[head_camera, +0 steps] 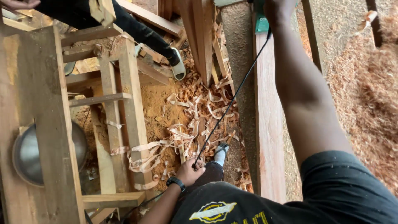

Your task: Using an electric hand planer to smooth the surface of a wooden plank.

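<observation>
My left hand [190, 171], with a black watch on the wrist, is closed around a black power cable [232, 99] low in the middle. The cable runs taut up to a green power tool [261, 23] at the top. My right arm stretches up over a long wooden plank [269, 137], and my right hand [277, 9] grips the green tool at the plank's far end. Its fingers are partly cut off by the frame's top edge.
Wood shavings [195, 112] and sawdust cover the floor. A wooden frame [120, 103] and bench with a metal bowl [25, 153] stand left. Another person's dark-trousered leg and light sandal [179, 66] are at upper centre. A sawdust heap [365, 91] lies right.
</observation>
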